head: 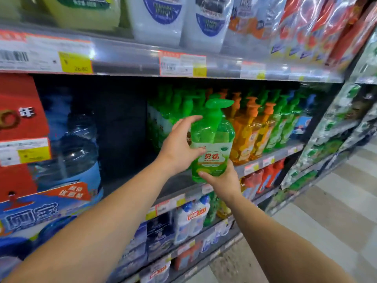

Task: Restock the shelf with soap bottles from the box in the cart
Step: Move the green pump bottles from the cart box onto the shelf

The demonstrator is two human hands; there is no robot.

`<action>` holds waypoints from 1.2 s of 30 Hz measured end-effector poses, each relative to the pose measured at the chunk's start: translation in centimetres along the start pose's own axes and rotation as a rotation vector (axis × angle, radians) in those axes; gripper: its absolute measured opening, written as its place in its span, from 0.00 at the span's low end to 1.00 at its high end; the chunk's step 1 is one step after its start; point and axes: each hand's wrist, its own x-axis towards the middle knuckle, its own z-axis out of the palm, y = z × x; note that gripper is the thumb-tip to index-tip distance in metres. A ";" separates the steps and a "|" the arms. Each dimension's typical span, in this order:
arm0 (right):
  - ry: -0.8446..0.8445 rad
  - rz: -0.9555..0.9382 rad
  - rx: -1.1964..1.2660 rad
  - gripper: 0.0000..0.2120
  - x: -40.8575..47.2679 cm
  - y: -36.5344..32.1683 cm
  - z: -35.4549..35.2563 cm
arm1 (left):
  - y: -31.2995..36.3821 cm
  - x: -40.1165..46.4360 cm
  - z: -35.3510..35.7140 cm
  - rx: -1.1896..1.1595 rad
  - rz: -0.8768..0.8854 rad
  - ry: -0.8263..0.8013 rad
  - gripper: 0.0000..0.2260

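Both my hands grip one green soap bottle (212, 144): my left hand (179, 148) wraps its shoulder from 9 o'clock, thumb toward the pump neck; my right hand (221, 181) cups the base from 6 o'clock, fingers curled under. Bottle upright, held just in front of the shelf (271, 155) edge. Green bottles (173, 111) stand behind it at 11 o'clock, orange bottles (251, 129) just beside it at 3 o'clock. Large water jug (69, 144) sits well apart at 9 o'clock.

Green soap bottle (212, 144) upright, left hand (177, 146) gripping its side, right hand (222, 180) under its base, before the shelf (179, 182)
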 end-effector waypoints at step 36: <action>-0.600 -0.075 -0.163 0.33 14.4 6.4 -3.0 | -2.2 3.6 14.1 0.332 -0.446 0.336 0.27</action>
